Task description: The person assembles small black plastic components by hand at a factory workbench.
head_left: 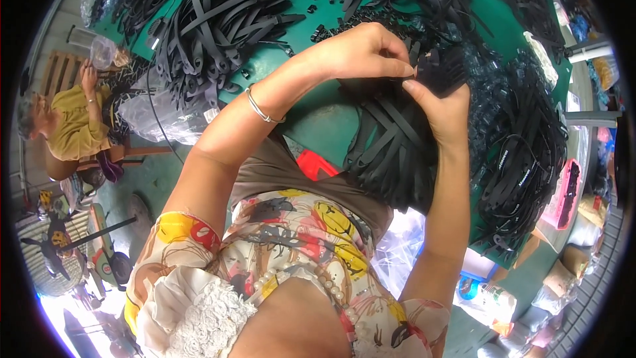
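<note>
A thick bundle of flat black straps (397, 152) hangs over the near edge of the table. My right hand (445, 109) is wrapped around its upper ends, with the thumb pointing toward my other hand. My left hand (363, 53), a silver bangle on its wrist, reaches across and pinches at a strap end by that thumb. The pinched piece is mostly hidden by my fingers. Small black clip-like parts (324, 32) lie scattered on the table beyond my left hand.
The green table (265, 63) bears large heaps of black straps (205, 20), with another heap (517, 172) on the right. Clear plastic pieces (487, 73) lie beside my right hand. At the left, another person (76, 119) sits near clear plastic bags (162, 113). A red object (315, 164) shows below the table edge.
</note>
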### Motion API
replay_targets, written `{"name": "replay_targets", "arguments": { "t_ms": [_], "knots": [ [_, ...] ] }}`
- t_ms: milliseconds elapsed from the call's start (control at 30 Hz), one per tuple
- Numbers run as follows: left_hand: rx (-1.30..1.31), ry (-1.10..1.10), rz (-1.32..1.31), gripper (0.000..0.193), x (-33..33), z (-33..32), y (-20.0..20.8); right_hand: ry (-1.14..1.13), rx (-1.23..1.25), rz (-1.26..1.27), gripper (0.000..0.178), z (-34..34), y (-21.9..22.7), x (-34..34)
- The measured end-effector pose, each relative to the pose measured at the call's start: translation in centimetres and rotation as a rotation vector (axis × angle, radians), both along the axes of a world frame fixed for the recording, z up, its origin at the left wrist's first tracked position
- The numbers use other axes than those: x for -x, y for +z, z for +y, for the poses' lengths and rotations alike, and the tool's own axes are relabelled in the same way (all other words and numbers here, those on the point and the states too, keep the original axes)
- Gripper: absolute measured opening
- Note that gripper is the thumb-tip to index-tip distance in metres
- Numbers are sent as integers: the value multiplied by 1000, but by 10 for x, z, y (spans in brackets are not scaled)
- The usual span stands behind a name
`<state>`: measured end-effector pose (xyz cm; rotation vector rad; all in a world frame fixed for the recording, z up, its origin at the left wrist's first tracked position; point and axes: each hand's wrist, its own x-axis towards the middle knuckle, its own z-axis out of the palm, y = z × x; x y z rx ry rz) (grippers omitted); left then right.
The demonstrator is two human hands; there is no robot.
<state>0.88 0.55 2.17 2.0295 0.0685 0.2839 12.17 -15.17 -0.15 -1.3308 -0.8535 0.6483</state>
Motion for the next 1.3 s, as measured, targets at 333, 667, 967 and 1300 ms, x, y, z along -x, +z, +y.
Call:
{"name": "replay_targets", "arguments": {
  "t_ms": [333,667,967,1300],
  "knots": [
    [256,179,34,17,-2,-17,-21,-57,-23,-80,30,3,-7,6],
    [691,362,-91,11,3,-21,-32,-67,165,-123,27,4,-3,5],
    [589,377,-90,14,0,-17,-35,-32,95,-3,23,3,-6,-3],
    [-157,447,-91,16,7,0,-35,3,-50,248,25,1,-1,-5]
  ]
}}
